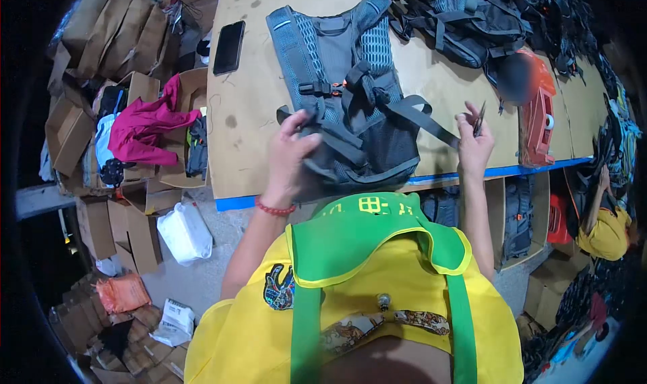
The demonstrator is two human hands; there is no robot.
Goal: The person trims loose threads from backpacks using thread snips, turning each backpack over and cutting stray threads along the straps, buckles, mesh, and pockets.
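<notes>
While woven straps and open mesh give it a soft, uneven outline, the grey-blue backpack (367, 104) lies flat at the near edge of the table (246, 124), roughly midway along, with its harness side up. The table is the landmark: its top is tan and smooth like board, marked by dark smudges, with a blue strip (236, 203) along the near edge. Padded shoulder straps (291, 47) spread in a V toward the table's far side, their mesh coarse and honeycombed; a dark plastic buckle (320, 88) with an orange accent joins them across the middle, and the lower body looks slack and creased. Above the table's near edge, the left hand (288, 151) stands by the bag's left flank, thumb and fingers parted, with nothing clearly in their grasp; a red bead bracelet (275, 209) rings its wrist. Farther right over the table, the right hand (476, 149) has its fingers closed around a slim, dark, pointed tool (479, 120); a flat webbing strap (424, 122) loops from the bag to this hand, though I cannot tell whether it is pinched. A glossy black phone (229, 47) lies at the table's left side, more dark backpacks (465, 27) heap at its far right, and a hard orange-red tape dispenser (539, 131) sits near its right end.
</notes>
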